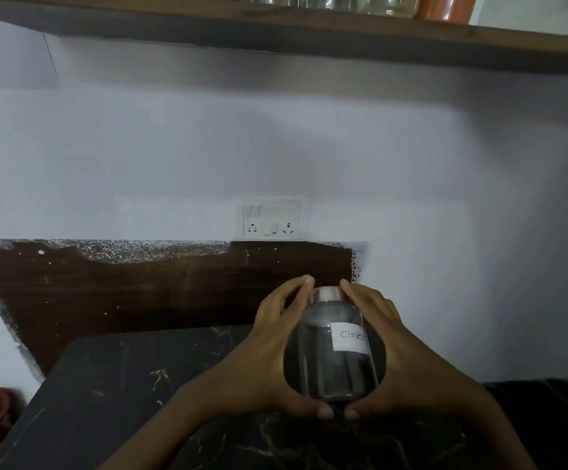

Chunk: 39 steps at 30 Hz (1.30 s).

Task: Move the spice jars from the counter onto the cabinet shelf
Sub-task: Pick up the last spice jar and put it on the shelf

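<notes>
Bare white wall between shelf above and dark marble bench below. Over the bench's right end, held upright: clear spice jar, labelled. Left hand and right hand cupped round it, fingers grasping beside the steel lid.

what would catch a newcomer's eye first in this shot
A glass jar with a metal lid and a handwritten label, low and right of centre, clasped between the left hand and right hand above the dark marble counter. Behind it, a white switchboard on the wall; overhead, a wooden shelf.
</notes>
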Available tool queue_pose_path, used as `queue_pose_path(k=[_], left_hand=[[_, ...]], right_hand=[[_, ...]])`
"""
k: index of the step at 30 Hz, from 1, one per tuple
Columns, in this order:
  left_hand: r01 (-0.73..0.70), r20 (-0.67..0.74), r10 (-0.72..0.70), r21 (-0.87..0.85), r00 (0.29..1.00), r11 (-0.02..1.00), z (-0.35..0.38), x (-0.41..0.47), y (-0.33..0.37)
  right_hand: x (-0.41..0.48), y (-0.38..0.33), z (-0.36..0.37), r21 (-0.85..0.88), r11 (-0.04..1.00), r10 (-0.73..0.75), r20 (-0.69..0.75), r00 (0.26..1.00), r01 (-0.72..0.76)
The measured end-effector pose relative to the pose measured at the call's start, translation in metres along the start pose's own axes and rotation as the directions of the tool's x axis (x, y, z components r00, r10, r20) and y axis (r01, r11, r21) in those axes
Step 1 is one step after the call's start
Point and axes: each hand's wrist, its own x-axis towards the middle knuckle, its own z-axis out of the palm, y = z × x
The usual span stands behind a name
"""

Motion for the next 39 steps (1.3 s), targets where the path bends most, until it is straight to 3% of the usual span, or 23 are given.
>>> queue_pose_path(k=[3, 9, 19, 23, 27, 30, 33, 36, 39], left_hand=[[0.002, 0.012, -0.003, 0.074, 1.000, 0.997, 0.000, 0.008, 0.006], [-0.038, 0.022, 0.038, 0.034, 0.999, 0.999, 0.004, 0.022, 0.009], [-0.121, -0.003, 0.122, 0.132, 0.992, 0.984, 0.014, 0.058, 0.025], [-0.191, -0.022, 0.200, 0.216, 0.980, 0.958, 0.010, 0.084, 0.044], [-0.303, -0.086, 0.361, 0.386, 0.928, 0.871, -0.008, 0.134, 0.080], [-0.383, -0.177, 0.539, 0.528, 0.823, 0.758, -0.028, 0.180, 0.117], [-0.369, -0.234, 0.609, 0.616, 0.758, 0.696, -0.055, 0.218, 0.149], [-0.154, -0.290, 0.676, 0.842, 0.678, 0.516, -0.092, 0.258, 0.158], [0.108, -0.371, 0.635, 0.904, 0.677, 0.413, -0.125, 0.290, 0.149]], right_hand=[[0.001, -0.002, -0.002, -0.061, 0.998, -0.014, -0.034, 0.999, 0.012], [-0.008, -0.001, -0.031, -0.148, 0.989, 0.036, 0.022, 0.999, -0.033], [-0.012, 0.009, -0.064, -0.299, 0.952, -0.071, 0.008, 0.997, 0.071], [-0.013, 0.011, -0.095, -0.397, 0.913, -0.118, -0.024, 0.993, 0.099], [-0.018, 0.000, -0.158, -0.530, 0.843, -0.215, -0.175, 0.961, 0.092], [-0.022, -0.014, -0.217, -0.623, 0.778, -0.355, -0.334, 0.873, 0.078], [-0.021, -0.025, -0.273, -0.682, 0.726, -0.500, -0.436, 0.748, 0.088], [-0.013, -0.033, -0.322, -0.711, 0.702, -0.566, -0.529, 0.632, 0.033], [0.004, -0.042, -0.359, -0.748, 0.662, -0.608, -0.565, 0.558, -0.036]])
